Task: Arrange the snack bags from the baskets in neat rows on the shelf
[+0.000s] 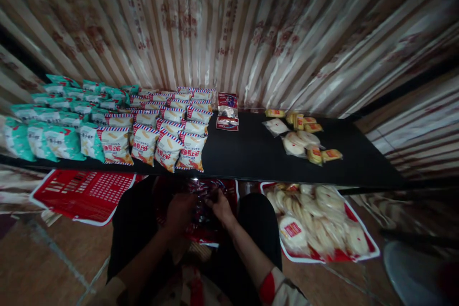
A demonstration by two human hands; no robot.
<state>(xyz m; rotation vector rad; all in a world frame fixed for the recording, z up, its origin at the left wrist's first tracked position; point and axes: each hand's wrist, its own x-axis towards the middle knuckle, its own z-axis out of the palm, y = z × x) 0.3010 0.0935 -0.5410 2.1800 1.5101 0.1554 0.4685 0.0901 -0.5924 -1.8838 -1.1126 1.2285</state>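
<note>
Between my knees, below the table edge, lies a dim pile of shiny dark red packets (202,205) in a red basket (236,191). My left hand (181,210) reaches in from the left against the packets; it is smeared and its fingers do not show clearly. From the right, my right hand (221,208) is closed with its fingers on a dark red packet at the pile's top. On the table behind, a few similar red packets (227,105) lie stacked near the back edge.
The black table (236,153) carries rows of teal snack bags (62,143) and white-and-red snack bags (191,150) at left. Yellow packs (332,154) and round white packs (294,145) lie at right. Red baskets stand below: one at left (86,193), one full of round packs (322,220).
</note>
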